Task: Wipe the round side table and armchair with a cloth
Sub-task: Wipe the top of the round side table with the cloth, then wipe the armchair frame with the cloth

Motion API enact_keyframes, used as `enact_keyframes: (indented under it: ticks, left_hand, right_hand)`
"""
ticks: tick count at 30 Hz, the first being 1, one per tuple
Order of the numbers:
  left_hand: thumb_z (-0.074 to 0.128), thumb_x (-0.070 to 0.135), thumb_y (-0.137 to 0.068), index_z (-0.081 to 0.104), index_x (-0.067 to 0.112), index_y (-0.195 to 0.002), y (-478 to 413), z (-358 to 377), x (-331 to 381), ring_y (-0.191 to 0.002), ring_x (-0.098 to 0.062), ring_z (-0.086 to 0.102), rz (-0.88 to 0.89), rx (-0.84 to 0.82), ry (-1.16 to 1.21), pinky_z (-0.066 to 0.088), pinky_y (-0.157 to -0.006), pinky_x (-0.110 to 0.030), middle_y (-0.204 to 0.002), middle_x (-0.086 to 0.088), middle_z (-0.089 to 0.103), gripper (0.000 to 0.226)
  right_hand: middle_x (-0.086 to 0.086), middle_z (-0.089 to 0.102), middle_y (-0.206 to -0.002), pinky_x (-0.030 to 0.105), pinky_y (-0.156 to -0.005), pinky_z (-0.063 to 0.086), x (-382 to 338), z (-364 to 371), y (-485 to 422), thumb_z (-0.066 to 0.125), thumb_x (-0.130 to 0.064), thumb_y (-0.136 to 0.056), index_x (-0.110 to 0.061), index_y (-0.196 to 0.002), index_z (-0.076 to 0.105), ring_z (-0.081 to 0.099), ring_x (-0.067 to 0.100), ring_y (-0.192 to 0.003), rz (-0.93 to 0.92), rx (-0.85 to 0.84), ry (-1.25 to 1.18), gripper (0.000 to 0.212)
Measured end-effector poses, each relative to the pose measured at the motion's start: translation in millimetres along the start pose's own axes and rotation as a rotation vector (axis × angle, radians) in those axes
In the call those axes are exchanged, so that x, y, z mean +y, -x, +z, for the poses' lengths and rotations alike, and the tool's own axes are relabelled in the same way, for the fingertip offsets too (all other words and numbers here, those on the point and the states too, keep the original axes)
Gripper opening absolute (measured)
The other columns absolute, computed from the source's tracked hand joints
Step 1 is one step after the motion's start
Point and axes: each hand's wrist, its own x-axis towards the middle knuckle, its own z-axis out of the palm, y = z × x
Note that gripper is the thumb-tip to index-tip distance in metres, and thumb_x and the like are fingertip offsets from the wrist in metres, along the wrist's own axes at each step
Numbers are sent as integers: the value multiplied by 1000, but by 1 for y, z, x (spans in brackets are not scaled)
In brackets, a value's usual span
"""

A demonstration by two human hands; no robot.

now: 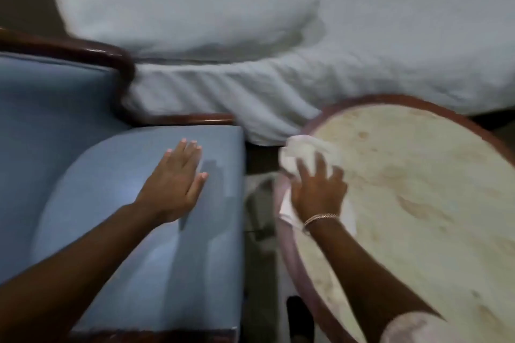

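Observation:
The round side table (418,189) has a cream marbled top and a reddish-brown rim, at the right. My right hand (317,189) presses a crumpled white cloth (301,153) onto the table's left edge, part of the cloth hanging over the rim. A bracelet sits on that wrist. The armchair (97,175) with blue upholstery and dark wooden arms fills the left. My left hand (175,181) lies flat on the blue seat cushion, fingers extended and together, holding nothing. The view is motion-blurred.
A bed with white rumpled bedding (250,36) runs across the back, close behind chair and table. A narrow dark gap of floor (259,245) separates chair and table.

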Motion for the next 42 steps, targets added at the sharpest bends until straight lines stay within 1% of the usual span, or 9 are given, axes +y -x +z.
enact_keyframes:
  ticks: [4,8,13,19,23,26,31,37,42]
  left_hand:
    - [-10,77,-79,20,6,-156,125,-69,-83,-156,-27,-7,-218,-43,-139,1,-127,-44,-168,-11,13,109]
    - [-2,76,-85,47,-2,-143,245,-88,-124,-149,-36,24,-485,-28,-234,25,-118,-55,-155,-22,43,109]
    - [8,69,-91,53,0,-139,315,-80,-116,-144,-34,40,-676,-9,-226,30,-117,-54,-146,-18,55,95]
    - [19,65,-93,39,5,-149,312,-67,-114,-151,-27,28,-759,146,-251,25,-121,-52,-158,-14,40,84]
    - [24,60,-95,32,7,-152,311,-66,-113,-156,-28,15,-803,254,-242,15,-125,-54,-164,-13,30,79]
    - [35,51,-93,33,7,-152,317,-68,-107,-157,-30,7,-822,378,-173,-2,-126,-49,-166,-14,23,74]
    - [29,61,-91,12,11,-158,338,-96,-179,-157,-21,-9,-872,429,-117,-1,-126,-47,-169,-8,4,85]
    - [14,53,-91,11,9,-157,333,-165,-301,-155,-16,-11,-724,334,-145,-9,-125,-36,-169,-7,4,79]
    - [17,44,-96,9,14,-155,322,-170,-328,-155,-9,-2,-626,445,-12,-7,-123,-20,-167,-1,6,67]
  right_hand:
    - [5,39,-158,46,-94,45,-126,5,-38,50,-39,-95,-36,-133,55,49,46,-118,-496,-128,42,39]
    - [-3,23,-165,53,-102,40,-274,35,21,42,-48,-98,-43,-141,44,36,40,-136,-803,-210,-98,43]
    - [3,37,-159,71,-105,32,-269,87,102,51,-55,-92,-36,-143,48,28,52,-144,-1014,-65,-77,55]
    - [5,2,-169,70,-108,24,-354,85,-6,42,-64,-92,-42,-151,26,10,54,-146,-625,-110,-78,65]
    - [12,33,-161,56,-92,45,-327,85,46,52,-46,-91,-33,-142,50,44,54,-132,-1097,34,-27,53]
    - [7,45,-152,41,-72,42,-245,85,93,48,-37,-87,-31,-125,64,65,50,-110,-1477,8,-193,42]
    - [15,66,-129,33,-71,53,-304,35,121,24,-48,-100,-31,-111,67,75,42,-86,-1284,-66,-603,47]
    - [11,37,-158,34,-114,35,-467,-19,202,61,-35,-90,-29,-135,60,40,23,-144,-1309,-399,-1092,45]
    - [11,20,-165,51,-120,23,-601,-24,183,41,-44,-98,-37,-146,44,9,37,-153,-1041,6,-924,49]
